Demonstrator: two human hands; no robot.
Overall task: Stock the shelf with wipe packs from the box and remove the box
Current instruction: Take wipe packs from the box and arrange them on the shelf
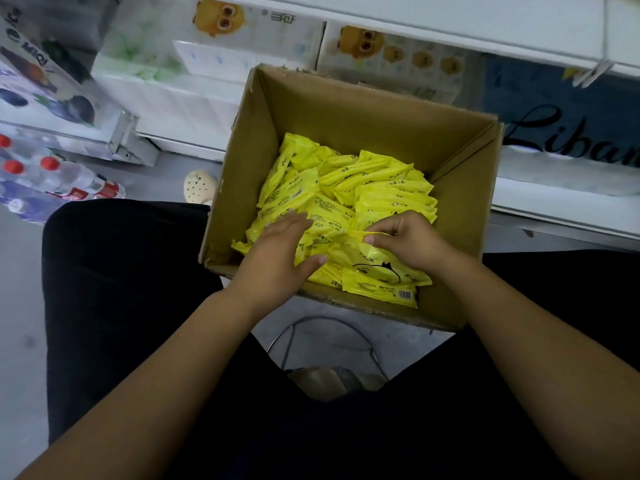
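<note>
I see the open cardboard box (346,109) at frame centre, its bottom heaped with yellow wipe packs (377,174) lying every which way. My left hand (277,251) lies flat on the heap's lower left, fingers straight, grasping nothing. Just right of it, my right hand (408,240) pinches the thin edge of one pack (353,236) between thumb and fingers, near the box's lower wall. The white shelf (554,209) runs along the frame's right, beside the box.

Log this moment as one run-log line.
step: picking from box | left hand: flat on wipe packs | right hand: pinches one pack | box: many packs inside
</note>
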